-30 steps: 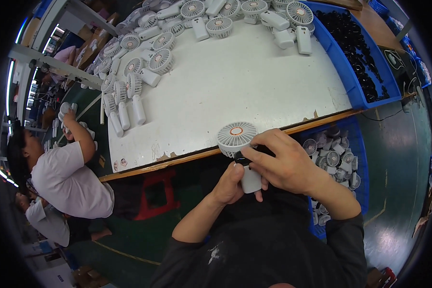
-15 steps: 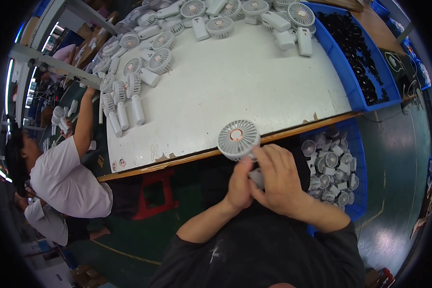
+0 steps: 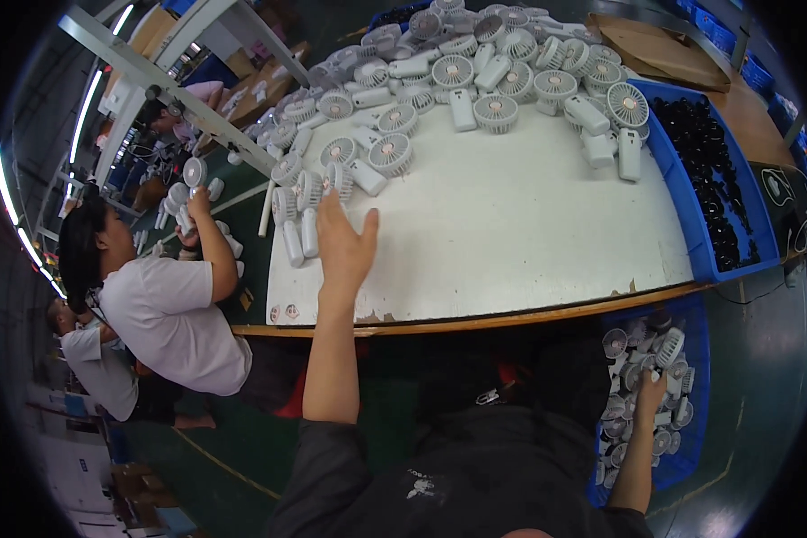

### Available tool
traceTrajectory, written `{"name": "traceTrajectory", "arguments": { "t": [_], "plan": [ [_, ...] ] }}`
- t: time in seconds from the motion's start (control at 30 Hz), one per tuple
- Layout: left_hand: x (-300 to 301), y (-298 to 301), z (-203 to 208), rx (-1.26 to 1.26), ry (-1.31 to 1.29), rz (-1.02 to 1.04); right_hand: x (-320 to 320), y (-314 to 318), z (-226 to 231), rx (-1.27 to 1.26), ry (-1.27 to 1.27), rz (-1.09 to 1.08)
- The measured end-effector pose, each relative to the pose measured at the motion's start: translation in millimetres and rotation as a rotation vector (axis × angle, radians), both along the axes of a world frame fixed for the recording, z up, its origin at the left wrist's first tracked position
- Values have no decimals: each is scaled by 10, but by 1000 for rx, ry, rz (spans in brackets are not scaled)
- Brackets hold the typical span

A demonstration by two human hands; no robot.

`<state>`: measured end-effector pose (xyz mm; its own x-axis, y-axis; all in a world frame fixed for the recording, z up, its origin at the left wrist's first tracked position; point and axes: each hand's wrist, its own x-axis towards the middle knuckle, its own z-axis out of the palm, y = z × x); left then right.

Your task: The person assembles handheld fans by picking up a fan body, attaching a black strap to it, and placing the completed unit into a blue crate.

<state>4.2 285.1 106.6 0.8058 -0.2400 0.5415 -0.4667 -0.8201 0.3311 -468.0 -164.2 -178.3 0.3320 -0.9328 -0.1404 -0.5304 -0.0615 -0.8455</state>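
Note:
My left hand (image 3: pixel 344 244) is stretched over the left part of the white table, thumb and fingers apart. Its fingertips reach the head of a white handheld fan (image 3: pixel 335 179); whether they touch it I cannot tell. Two similar fans (image 3: pixel 308 215) lie beside it, handles toward me. Down at the right, my right hand (image 3: pixel 652 394) is closed around a white handheld fan (image 3: pixel 670 348), its round grille sticking up past the fingers. This hand is at a blue bin (image 3: pixel 701 377) holding many loose white fans, below the table's edge.
More white fans (image 3: pixel 453 72) are heaped along the table's far side. A blue tray (image 3: pixel 753 242) of small black parts stands at the table's right end, near brown cardboard (image 3: pixel 659 52). At the left, a co-worker in a light shirt (image 3: pixel 184 314) handles fans beside a metal frame (image 3: pixel 179 108).
Both hands were together on a fan at the table's front edge. They have parted: the left went forward and left to the fans, the right down to the bin with a fan. The view has shifted.

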Motion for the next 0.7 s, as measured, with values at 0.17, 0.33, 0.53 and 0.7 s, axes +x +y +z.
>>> {"name": "traceTrajectory", "arguments": {
  "t": [0.17,0.33,0.53,0.7],
  "plan": [
    [421,45,-135,-93,201,60,-934,-714,-974,-158,351,-70],
    [475,328,-30,-54,341,287,-371,-383,-695,-244,457,201],
    [-358,-259,-214,-1062,549,-191,1072,1084,1662,89,-194,545],
    [-1752,-981,-268,-1583,925,-558,1765,2036,2376,538,-598,996]
  ]
}}
